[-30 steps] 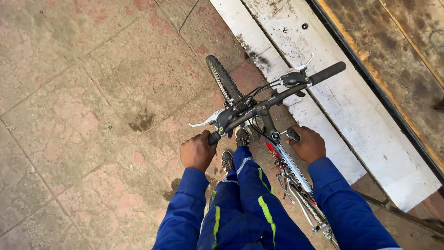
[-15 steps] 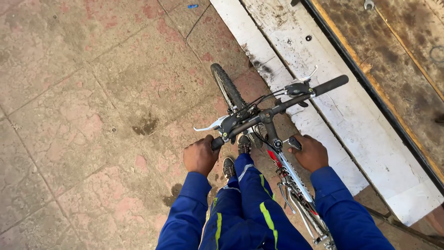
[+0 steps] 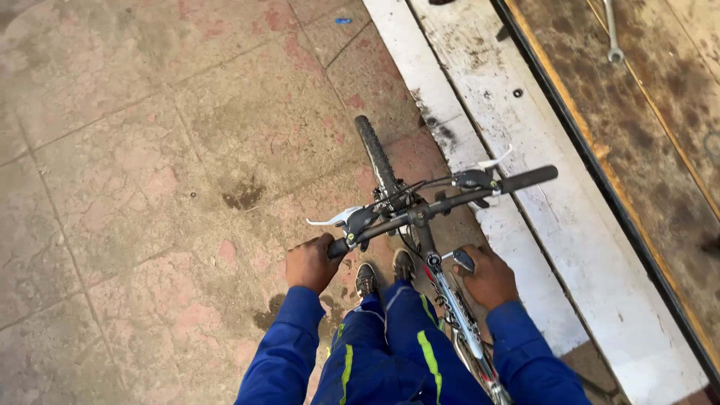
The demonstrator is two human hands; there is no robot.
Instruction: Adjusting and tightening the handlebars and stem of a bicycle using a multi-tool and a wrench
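Bicycle [image 3: 420, 225] gripped by 2 hands — white step [image 3: 525, 195] alongside.

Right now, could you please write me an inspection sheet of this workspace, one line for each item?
Surface: worn, stained paving slabs; a scuffed white strip runs along the right.
Job's things: a bicycle standing on the slabs, front wheel pointing away, handlebar turned.
Clutter: a small blue scrap on the slabs at the top; a wrench lies on the rusty surface to the right.
Hands: left hand closed on the left grip; right hand on the frame below the stem.
Cables: brake cables loop in front of the handlebar.
Surroundings: the person's blue trousers and shoes.
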